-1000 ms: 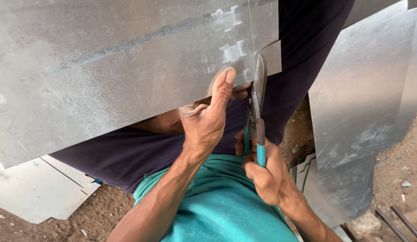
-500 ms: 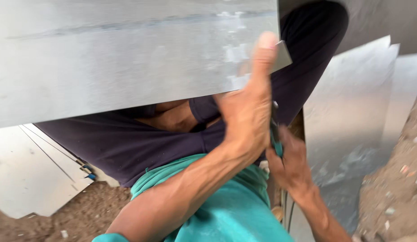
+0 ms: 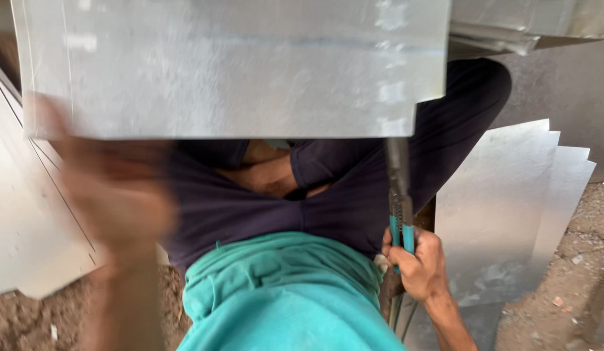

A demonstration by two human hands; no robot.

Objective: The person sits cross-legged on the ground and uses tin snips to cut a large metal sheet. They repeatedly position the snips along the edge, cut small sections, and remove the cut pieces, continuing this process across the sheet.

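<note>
Head view: I sit with a metal sheet (image 3: 237,65) across my lap, upper frame.
Right hand (image 3: 415,263): grip clamped on teal-handled snips (image 3: 399,214), blades up at the sheet's lower right edge for cutting.
Left hand (image 3: 113,208): blurred at left; its grip I cannot tell.
Spare sheets (image 3: 510,214): stacked at right.

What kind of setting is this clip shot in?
Probably an informal sheet-metal workshop at ground level. The person holds a large galvanised sheet, the right hand grips teal-handled snips, cut sheets lean nearby, and the floor is bare dirt.
</note>
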